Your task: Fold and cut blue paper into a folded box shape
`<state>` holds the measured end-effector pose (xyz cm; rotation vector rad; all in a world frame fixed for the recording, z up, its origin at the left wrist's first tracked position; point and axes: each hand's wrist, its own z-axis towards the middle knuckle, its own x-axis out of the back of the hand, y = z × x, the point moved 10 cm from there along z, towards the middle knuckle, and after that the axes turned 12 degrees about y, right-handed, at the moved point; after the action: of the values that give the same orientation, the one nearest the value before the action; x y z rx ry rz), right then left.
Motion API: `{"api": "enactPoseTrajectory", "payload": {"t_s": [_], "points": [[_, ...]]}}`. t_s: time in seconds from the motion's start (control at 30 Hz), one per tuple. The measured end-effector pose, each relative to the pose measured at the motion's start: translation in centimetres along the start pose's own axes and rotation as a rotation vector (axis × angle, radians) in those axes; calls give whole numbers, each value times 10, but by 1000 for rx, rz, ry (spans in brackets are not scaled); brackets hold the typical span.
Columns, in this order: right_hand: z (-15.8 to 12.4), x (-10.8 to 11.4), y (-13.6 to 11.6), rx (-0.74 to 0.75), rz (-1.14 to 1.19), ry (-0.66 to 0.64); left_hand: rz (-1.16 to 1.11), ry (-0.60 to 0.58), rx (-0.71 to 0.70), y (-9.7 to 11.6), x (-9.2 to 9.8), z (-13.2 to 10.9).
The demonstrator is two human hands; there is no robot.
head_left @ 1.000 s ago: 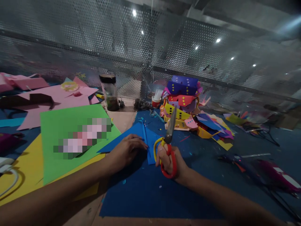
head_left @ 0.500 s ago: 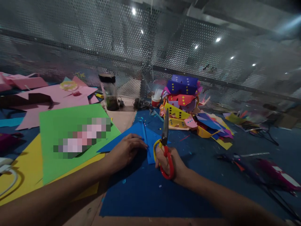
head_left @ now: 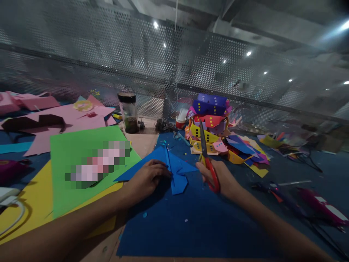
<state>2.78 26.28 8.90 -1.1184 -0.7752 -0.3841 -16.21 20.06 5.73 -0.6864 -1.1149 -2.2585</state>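
Observation:
My right hand is wrapped around the red and yellow handles of a pair of scissors, whose dark blades point up and away and look closed. To its left lies a bright blue cut paper shape, with pointed wings and a narrow folded strip down its middle. My left hand rests on the left part of this paper, fingers bent together and tips at the strip, holding it down; the thumb is mostly hidden. The scissors are apart from the paper. Beneath is a dark blue sheet.
Green paper lies over yellow paper at left. A black-lidded jar and a paper cup stand behind. Decorated paper pieces are piled beyond the scissors. At right lie glue guns with cables. A perforated metal screen rises behind.
My right hand has moved right with the scissors, away from the blue paper, uncovering its lower right part. My left hand stays on the paper. The view has tilted slightly up.

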Motion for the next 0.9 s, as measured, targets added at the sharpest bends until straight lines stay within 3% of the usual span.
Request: {"api": "enactPoseTrajectory", "payload": {"t_s": [0.13,0.23,0.53,0.63,0.73,0.9], "points": [[-1,44,44,3,-440,94,-13,40,-8,3,7,2],[-7,57,73,-9,-632,54,-30,85,-9,3,12,2],[-20,62,106,23,-705,-29,-70,188,35,6,25,4],[-21,64,89,72,-694,20,-60,215,69,6,31,5],[-18,59,47,160,-592,83,-27,229,122,1,35,5],[-4,18,-25,332,-286,-28,28,192,209,-10,31,3]]}}
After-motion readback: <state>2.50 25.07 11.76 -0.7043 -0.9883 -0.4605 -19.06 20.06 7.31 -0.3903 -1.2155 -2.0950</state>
